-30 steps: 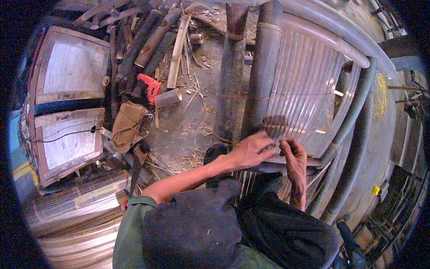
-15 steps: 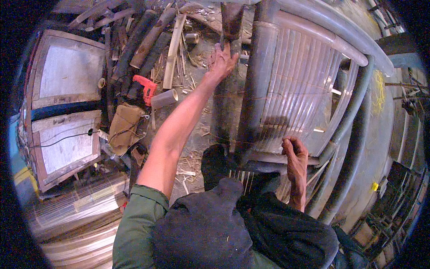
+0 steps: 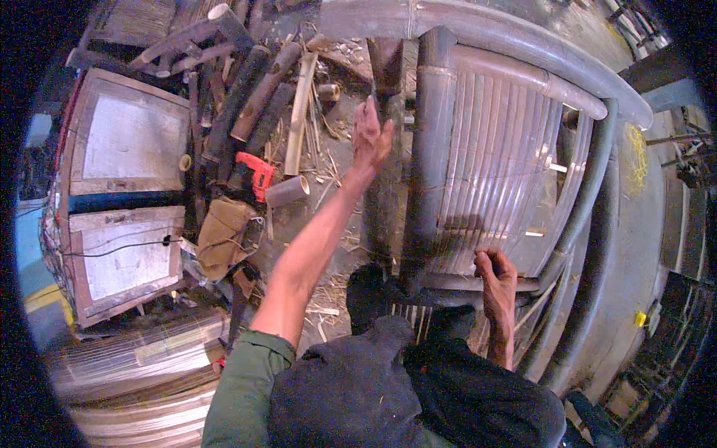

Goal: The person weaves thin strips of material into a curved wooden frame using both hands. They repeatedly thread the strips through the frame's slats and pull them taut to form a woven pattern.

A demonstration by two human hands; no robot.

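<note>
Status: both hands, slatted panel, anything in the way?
Left hand open, stretched forward left of slatted panel. Right hand pinched at panel's near end, anything held unclear. Dark pole borders panel's left. Red tool off left, away from hands.

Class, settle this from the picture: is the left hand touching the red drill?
Apart: the head view shows a pale wood strip and floor between left hand and red drill.

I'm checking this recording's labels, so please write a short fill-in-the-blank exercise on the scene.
The left hand reaches ____ from the body than the right hand.
The left sleeve is ____ in colour.
The drill-like tool is ____ in colour.
The slatted panel is overlapped in view by the ____ hand.
Missing words: farther; green; red; right.
</note>
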